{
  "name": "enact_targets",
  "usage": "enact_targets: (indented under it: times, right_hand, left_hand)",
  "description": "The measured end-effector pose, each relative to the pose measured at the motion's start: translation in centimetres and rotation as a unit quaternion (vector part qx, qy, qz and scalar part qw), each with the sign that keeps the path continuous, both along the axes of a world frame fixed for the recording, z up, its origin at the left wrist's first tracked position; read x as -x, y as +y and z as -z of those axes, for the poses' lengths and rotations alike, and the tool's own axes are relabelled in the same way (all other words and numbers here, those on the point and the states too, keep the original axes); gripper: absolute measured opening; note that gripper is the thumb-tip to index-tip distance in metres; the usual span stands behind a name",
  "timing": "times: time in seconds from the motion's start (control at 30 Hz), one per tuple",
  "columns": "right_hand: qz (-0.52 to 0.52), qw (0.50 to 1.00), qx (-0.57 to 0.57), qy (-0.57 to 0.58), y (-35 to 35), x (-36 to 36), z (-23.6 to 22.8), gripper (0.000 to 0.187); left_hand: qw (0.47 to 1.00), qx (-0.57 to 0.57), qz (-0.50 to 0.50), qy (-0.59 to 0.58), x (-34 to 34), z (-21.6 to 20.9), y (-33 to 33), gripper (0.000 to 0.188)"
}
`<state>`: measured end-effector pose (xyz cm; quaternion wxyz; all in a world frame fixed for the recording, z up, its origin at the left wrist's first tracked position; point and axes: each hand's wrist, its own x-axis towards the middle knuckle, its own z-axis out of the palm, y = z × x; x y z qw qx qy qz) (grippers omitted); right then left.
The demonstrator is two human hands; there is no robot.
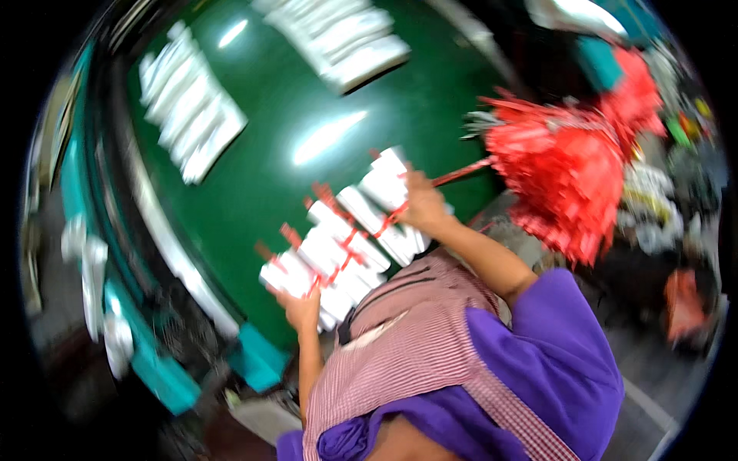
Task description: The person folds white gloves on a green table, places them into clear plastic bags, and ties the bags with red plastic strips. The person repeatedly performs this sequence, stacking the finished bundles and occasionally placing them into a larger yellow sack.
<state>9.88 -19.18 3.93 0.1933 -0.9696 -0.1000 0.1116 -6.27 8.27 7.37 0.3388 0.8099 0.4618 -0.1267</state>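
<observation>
A slanting row of white folded bundles (338,242), banded with red plastic strips (342,257), lies on the green tabletop (254,161) close against my apron. My left hand (302,309) grips the near left end of this row, its thumb beside a red strip. At the far right end, my right hand (423,203) is closed around the last bundle, with part of its fingers hidden. Several red strip ends stick up beyond the bundles. Motion blur softens the details, and what the bundles contain cannot be made out.
Two more stacks of white bundles lie farther off, one at the left (192,107) and one at the back (338,38). A big bunch of red plastic strips (557,161) hangs at the right. Teal machine framing (146,357) borders the left side.
</observation>
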Motion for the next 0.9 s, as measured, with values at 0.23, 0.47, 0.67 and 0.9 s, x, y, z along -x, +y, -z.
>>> enact_targets:
  times: [0.23,0.47,0.67,0.9]
  right_hand:
    - [-0.023,0.993,-0.034,0.113,4.7,5.4,-0.9,0.101]
    - [0.074,0.98,-0.14,0.119,2.2,3.8,-2.6,0.101]
    - [0.115,0.96,-0.224,-0.12,-6.7,3.6,-13.7,0.104]
    - [0.213,0.874,-0.265,-0.347,-27.0,8.6,-21.8,0.106]
  left_hand:
    - [0.988,-0.029,0.143,-0.042,-0.5,3.5,-4.4,0.112]
    - [0.959,0.045,0.159,-0.23,-4.0,1.9,-5.4,0.103]
    - [0.868,0.031,0.248,-0.429,-8.8,-9.2,-14.0,0.095]
    - [0.765,0.057,0.373,-0.521,-10.9,-17.0,-32.3,0.099]
